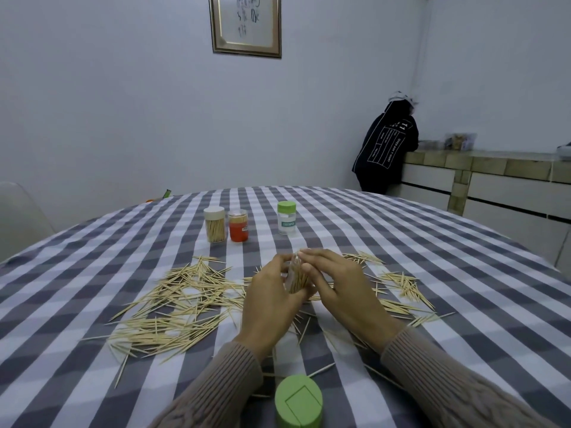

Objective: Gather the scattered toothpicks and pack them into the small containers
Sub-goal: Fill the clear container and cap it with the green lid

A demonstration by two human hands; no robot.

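Toothpicks [182, 304] lie scattered over the checked tablecloth [432, 273] while the left hand [272, 301] grips a clear container [295, 278] and the right hand [336, 288] pinches picks into it, likely mid-packing; gathering more comes next.

Your left hand [268, 299] and right hand [341, 291] meet over the middle of the table [463, 273], both gripping a clear container [295, 278] of toothpicks between them. Scattered toothpicks [182, 307] lie mostly to your left, fewer to your right. Three containers [238, 225] stand behind your hands; a lid [299, 401] sits nearest you.
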